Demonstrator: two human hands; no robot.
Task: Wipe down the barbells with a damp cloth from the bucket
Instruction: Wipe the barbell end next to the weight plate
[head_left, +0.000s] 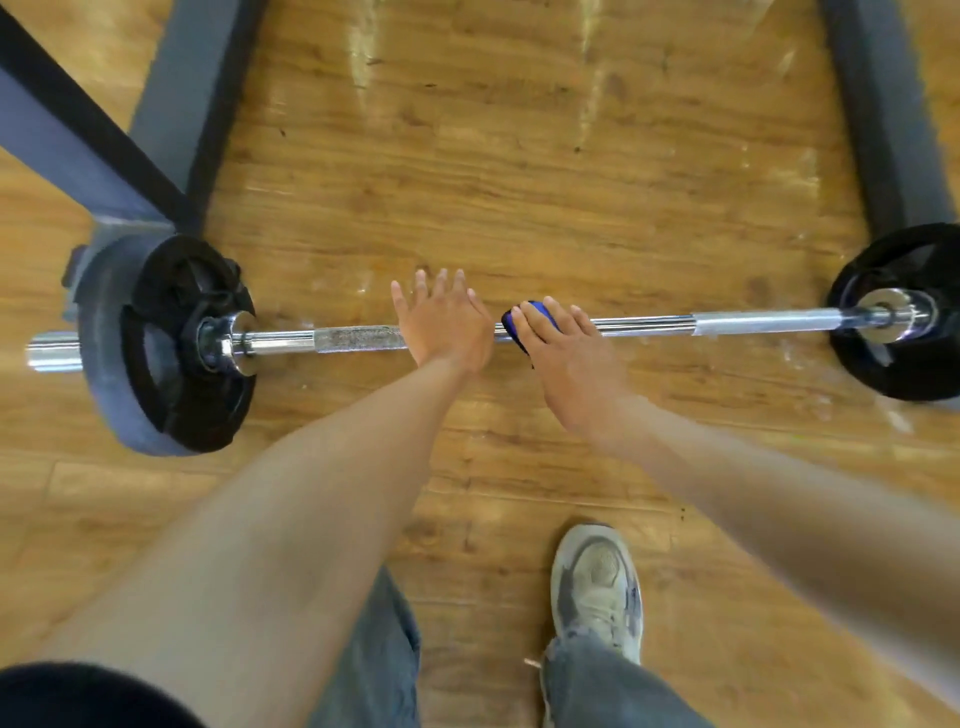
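Observation:
A chrome barbell (644, 322) lies across the wooden floor with black plates at both ends, the left plates (171, 343) and the right plate (904, 312). My left hand (441, 325) is over the bar near its middle, fingers straight and spread, holding nothing. Just to its right, my right hand (566, 353) grips a blue cloth (524, 325) wrapped over the bar. Most of the cloth is hidden under my fingers. No bucket is in view.
Two dark grey rack legs run away from me, one at the left (192, 104) and one at the right (883, 114). The floor (493, 156) between them is bare wood. My shoe (597, 587) stands just behind the bar.

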